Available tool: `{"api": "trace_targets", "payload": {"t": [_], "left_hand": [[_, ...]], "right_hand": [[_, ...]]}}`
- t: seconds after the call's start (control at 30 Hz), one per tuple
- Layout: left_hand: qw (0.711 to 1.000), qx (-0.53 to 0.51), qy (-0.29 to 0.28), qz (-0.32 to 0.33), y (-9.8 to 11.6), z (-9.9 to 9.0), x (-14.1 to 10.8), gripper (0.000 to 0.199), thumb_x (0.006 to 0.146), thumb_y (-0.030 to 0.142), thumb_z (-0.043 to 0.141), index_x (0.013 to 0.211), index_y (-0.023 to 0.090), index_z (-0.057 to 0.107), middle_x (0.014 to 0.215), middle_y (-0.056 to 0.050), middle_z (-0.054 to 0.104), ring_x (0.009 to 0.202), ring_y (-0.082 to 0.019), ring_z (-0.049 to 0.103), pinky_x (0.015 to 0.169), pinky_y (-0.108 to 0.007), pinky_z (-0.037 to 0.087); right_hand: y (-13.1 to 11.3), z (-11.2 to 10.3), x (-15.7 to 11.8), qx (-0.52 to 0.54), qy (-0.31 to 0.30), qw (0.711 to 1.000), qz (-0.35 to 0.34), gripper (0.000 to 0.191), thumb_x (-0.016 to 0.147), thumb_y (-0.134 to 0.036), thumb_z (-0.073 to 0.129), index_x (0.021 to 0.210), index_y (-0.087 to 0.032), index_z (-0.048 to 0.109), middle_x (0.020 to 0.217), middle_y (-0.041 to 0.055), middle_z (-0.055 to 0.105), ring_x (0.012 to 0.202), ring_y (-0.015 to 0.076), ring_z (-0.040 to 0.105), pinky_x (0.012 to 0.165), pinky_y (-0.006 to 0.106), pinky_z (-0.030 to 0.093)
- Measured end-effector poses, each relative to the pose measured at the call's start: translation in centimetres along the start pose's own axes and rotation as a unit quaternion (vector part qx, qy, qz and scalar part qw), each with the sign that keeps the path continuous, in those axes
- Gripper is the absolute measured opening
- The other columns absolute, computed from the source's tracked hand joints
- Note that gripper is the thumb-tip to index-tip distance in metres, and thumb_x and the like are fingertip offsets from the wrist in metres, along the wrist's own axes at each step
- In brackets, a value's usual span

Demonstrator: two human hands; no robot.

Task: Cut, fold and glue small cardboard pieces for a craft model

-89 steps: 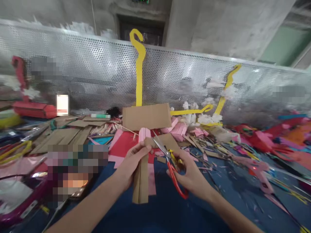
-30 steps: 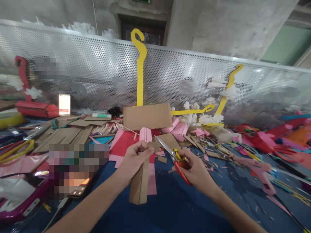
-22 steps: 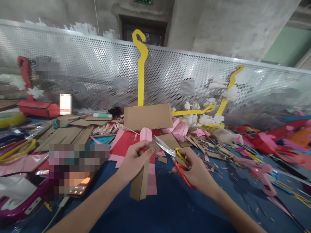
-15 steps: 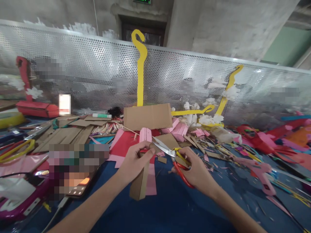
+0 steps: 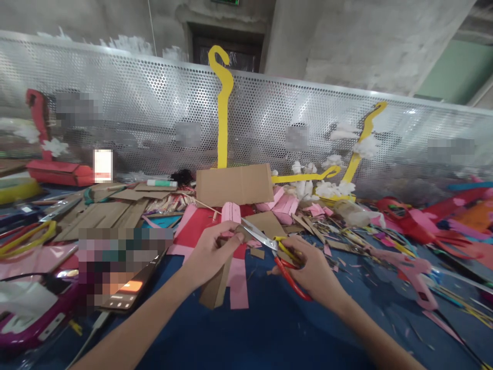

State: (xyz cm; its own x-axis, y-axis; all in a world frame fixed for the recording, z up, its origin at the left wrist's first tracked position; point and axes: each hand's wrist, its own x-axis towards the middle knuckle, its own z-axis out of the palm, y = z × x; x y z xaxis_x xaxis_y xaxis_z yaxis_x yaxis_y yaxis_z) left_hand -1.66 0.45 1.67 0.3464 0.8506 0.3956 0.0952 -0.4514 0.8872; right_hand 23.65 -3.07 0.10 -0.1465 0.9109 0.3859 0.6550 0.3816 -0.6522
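Left hand (image 5: 215, 249) pinching the cardboard strip (image 5: 215, 288) above the blue table (image 5: 292, 329), toward its near edge; right hand (image 5: 306, 263) gripping scissors (image 5: 270, 243), tips beside those left fingers (image 5: 238, 238): 1 slip could nip them!

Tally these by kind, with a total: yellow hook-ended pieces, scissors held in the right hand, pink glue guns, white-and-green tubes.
Yellow hook-ended pieces: 3
Scissors in the right hand: 1
Pink glue gun: 1
White-and-green tube: 1
Total: 6
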Motion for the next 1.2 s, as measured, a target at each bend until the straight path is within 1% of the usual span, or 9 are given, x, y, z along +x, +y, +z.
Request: {"api": "trace_targets", "payload": {"t": [0.13,0.27,0.37,0.47,0.6,0.77,0.97,1.1,1.2], "left_hand": [[1.0,-0.001,-0.004,0.017,0.0,-0.2,0.2,0.022,0.097,0.035,0.059,0.095,0.02,0.075,0.089,-0.006,0.072,0.077,-0.018,0.059,0.068,-0.029,0.041],[0.999,0.007,-0.015,0.03,0.1,-0.4,0.4,0.021,0.097,0.033,0.058,0.093,0.02,0.075,0.092,-0.006,0.074,0.087,-0.021,0.065,0.076,-0.031,0.045],[0.999,0.019,-0.013,0.028,0.2,-0.6,0.4,0.02,0.096,0.032,0.058,0.093,0.021,0.075,0.087,-0.006,0.072,0.08,-0.02,0.062,0.069,-0.03,0.043],[0.999,0.037,-0.022,0.01,0.3,-0.9,0.3,0.022,0.096,0.035,0.058,0.095,0.021,0.075,0.069,-0.001,0.061,0.056,-0.013,0.045,0.053,-0.028,0.031],[0.998,0.05,-0.033,-0.009,0.7,-1.1,0.3,0.021,0.095,0.035,0.059,0.095,0.021,0.075,0.067,0.002,0.054,0.05,-0.01,0.028,0.049,-0.029,0.021],[0.997,0.062,-0.045,-0.008,1.1,-1.5,0.3,0.023,0.094,0.035,0.057,0.096,0.019,0.075,0.07,0.0,0.057,0.05,-0.01,0.028,0.047,-0.028,0.02],[0.994,0.074,-0.073,-0.032,1.3,-1.8,0.4,0.018,0.093,0.031,0.058,0.094,0.017,0.07,0.061,0.006,0.045,0.048,-0.008,0.024,0.044,-0.024,0.017],[0.994,0.072,-0.075,-0.037,0.7,-1.8,0.5,0.019,0.092,0.032,0.058,0.091,0.016,0.068,0.063,0.005,0.045,0.048,-0.007,0.023,0.043,-0.024,0.016],[0.994,0.078,-0.063,-0.032,0.1,-1.8,0.6,0.018,0.092,0.031,0.058,0.089,0.016,0.068,0.064,0.004,0.047,0.049,-0.008,0.029,0.045,-0.024,0.021]], "right_hand": [[-0.6,0.0,0.0,-0.019,0.008,1.0,-0.005,0.022,0.075,-0.036,0.084,0.087,-0.022,0.071,0.086,0.0055,0.069,0.082,0.0277,0.064,0.071,0.036,0.049],[-0.9,-0.1,0.0,-0.014,0.005,1.0,0.002,0.021,0.074,-0.036,0.085,0.08,-0.022,0.071,0.084,0.006,0.069,0.08,0.0275,0.063,0.068,0.035,0.048],[-0.8,-0.1,-0.1,-0.013,0.001,1.0,0.004,0.021,0.074,-0.036,0.085,0.08,-0.022,0.071,0.083,0.0052,0.069,0.077,0.0264,0.062,0.067,0.034,0.048],[-0.8,-0.2,-0.1,-0.01,-0.007,1.0,0.006,0.02,0.075,-0.035,0.084,0.076,-0.022,0.069,0.08,0.004,0.068,0.076,0.0253,0.062,0.066,0.033,0.047],[-0.9,-0.2,0.0,-0.009,-0.017,1.0,0.012,0.021,0.076,-0.037,0.082,0.073,-0.022,0.068,0.079,0.0036,0.068,0.076,0.0253,0.063,0.066,0.033,0.047],[-0.5,-0.3,0.0,-0.008,-0.03,0.999,0.013,0.022,0.078,-0.035,0.08,0.069,-0.022,0.065,0.076,0.0025,0.067,0.075,0.0246,0.064,0.064,0.031,0.047],[0.4,-0.2,-0.1,-0.006,-0.049,0.998,0.029,0.026,0.077,-0.032,0.08,0.063,-0.02,0.061,0.068,-0.0003,0.063,0.066,0.0195,0.061,0.057,0.027,0.042],[1.5,0.3,-0.1,-0.012,-0.039,0.998,0.039,0.037,0.075,-0.041,0.08,0.058,-0.02,0.054,0.061,-0.0023,0.057,0.061,0.0174,0.056,0.054,0.026,0.04],[2.5,0.3,0.2,-0.044,-0.027,0.997,0.052,0.037,0.077,-0.046,0.077,0.06,-0.02,0.056,0.062,-0.0006,0.06,0.061,0.0185,0.057,0.054,0.027,0.041]]}}
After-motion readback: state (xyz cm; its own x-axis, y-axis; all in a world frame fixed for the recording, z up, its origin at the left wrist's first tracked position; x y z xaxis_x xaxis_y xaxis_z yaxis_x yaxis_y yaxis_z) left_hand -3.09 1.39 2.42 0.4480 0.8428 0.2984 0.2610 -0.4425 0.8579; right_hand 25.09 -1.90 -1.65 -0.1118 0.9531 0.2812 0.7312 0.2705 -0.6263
